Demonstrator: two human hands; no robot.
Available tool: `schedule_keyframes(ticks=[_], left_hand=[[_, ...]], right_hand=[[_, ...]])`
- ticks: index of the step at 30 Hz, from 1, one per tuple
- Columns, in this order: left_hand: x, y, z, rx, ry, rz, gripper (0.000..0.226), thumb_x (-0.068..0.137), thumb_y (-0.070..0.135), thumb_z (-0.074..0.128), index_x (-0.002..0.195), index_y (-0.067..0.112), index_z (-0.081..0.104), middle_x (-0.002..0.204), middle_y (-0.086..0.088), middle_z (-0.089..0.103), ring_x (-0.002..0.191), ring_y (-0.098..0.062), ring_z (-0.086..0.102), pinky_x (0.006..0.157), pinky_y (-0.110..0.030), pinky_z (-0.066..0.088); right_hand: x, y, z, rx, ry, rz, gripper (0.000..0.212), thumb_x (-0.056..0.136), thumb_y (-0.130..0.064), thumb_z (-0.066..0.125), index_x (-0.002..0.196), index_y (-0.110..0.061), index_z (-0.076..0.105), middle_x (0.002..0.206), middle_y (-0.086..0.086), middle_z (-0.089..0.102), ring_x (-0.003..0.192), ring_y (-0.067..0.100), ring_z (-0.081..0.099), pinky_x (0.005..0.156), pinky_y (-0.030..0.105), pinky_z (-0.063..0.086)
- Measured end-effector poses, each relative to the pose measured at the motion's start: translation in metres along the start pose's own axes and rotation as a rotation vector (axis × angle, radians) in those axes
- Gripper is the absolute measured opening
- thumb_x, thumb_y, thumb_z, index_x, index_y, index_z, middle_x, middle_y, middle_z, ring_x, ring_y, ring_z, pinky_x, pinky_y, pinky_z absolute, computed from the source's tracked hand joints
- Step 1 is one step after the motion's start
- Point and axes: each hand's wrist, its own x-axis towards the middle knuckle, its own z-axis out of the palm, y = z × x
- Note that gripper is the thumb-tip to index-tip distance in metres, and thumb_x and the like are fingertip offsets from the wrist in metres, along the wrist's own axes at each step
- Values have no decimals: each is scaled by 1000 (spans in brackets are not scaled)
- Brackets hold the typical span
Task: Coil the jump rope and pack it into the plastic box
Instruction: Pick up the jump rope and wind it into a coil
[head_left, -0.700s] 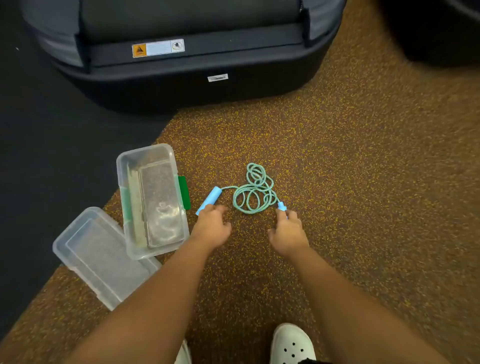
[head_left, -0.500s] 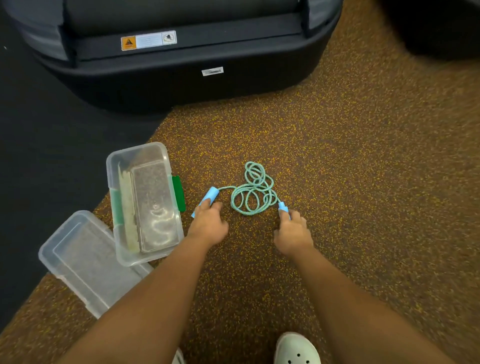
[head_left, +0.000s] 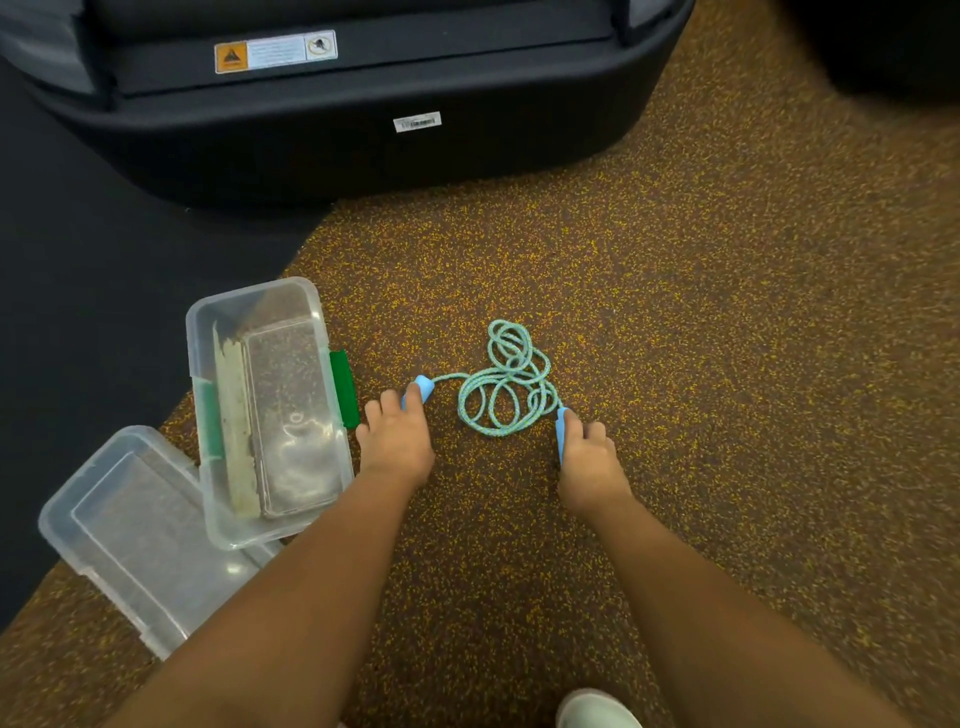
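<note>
Each hand closes on a blue handle: left hand (head_left: 397, 441), right hand (head_left: 589, 460). The rope (head_left: 501, 387) lies in loose tangled loops on the floor, beside the open box (head_left: 208, 322). Lifting both handles may knot those loops.

I count one jump rope (head_left: 501, 384) with two blue handles (head_left: 422, 389), one plastic box (head_left: 270, 410), one lid (head_left: 140, 535), two hands (head_left: 397, 441).
</note>
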Motion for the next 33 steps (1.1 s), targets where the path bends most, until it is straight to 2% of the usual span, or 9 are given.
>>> schedule_keyframes(ticks=[6, 11, 14, 17, 21, 24, 27, 30, 33], left_hand=[[18, -2, 0, -35, -75, -13, 67, 89, 21, 58, 144, 11, 21, 135, -17, 37, 122, -35, 37, 96, -45, 38], [19, -2, -3, -282, -217, -76, 67, 83, 21, 60, 142, 19, 27, 133, -17, 33, 122, -38, 37, 98, -45, 38], [15, -1, -14, -483, -257, -139, 52, 81, 17, 58, 130, 19, 41, 121, -18, 41, 106, -39, 49, 85, -38, 44], [5, -2, -29, -744, -288, -136, 40, 78, 4, 53, 117, 12, 48, 104, -17, 55, 83, -31, 52, 67, -32, 39], [-14, -4, -50, -931, -364, -83, 48, 74, 1, 55, 121, 13, 51, 96, -12, 56, 71, -19, 49, 59, -27, 37], [-31, -2, -65, -1154, -374, -35, 13, 86, 16, 59, 99, 16, 61, 77, -5, 54, 63, -16, 49, 61, -28, 41], [-42, 1, -79, -1180, -352, -25, 38, 90, 50, 52, 91, 15, 65, 64, -3, 53, 61, -16, 53, 61, -27, 46], [-49, 2, -90, -1253, -355, -12, 35, 93, 40, 52, 80, 10, 65, 61, -8, 53, 56, -20, 54, 57, -26, 48], [-60, 2, -101, -1386, -372, 2, 26, 93, 22, 53, 77, 5, 64, 61, -11, 54, 52, -23, 55, 55, -27, 49]], right_hand=[[5, -6, 7, 54, -13, 17, 84, 85, 6, 50, 151, -17, 5, 142, 19, 23, 126, 36, 34, 99, 43, 42], [7, -6, 5, 125, -42, 33, 91, 82, -4, 61, 152, -18, 3, 141, 18, 25, 127, 38, 36, 103, 44, 40], [6, -8, -2, 156, -76, 76, 93, 82, -9, 63, 151, -19, 2, 144, 19, 24, 128, 40, 37, 105, 47, 39], [2, -13, -12, 91, -133, 80, 86, 86, -12, 58, 152, -20, 4, 149, 20, 19, 133, 41, 30, 107, 50, 35], [-4, -26, -30, -9, -195, 55, 70, 90, -22, 53, 149, -16, 17, 150, 20, 19, 135, 42, 25, 108, 49, 34], [-8, -43, -44, -10, -173, 5, 60, 91, -23, 53, 145, -15, 28, 145, 19, 27, 133, 41, 29, 108, 47, 33], [-12, -63, -54, 67, -104, -108, 55, 92, -20, 50, 144, -16, 33, 142, 19, 35, 131, 39, 36, 111, 40, 32], [-20, -82, -64, 137, -15, -249, 52, 93, -19, 52, 143, -14, 39, 140, 18, 43, 130, 35, 41, 111, 35, 32], [-30, -96, -72, 193, 25, -351, 50, 93, -18, 53, 142, -18, 42, 138, 16, 45, 130, 33, 42, 111, 37, 33]])
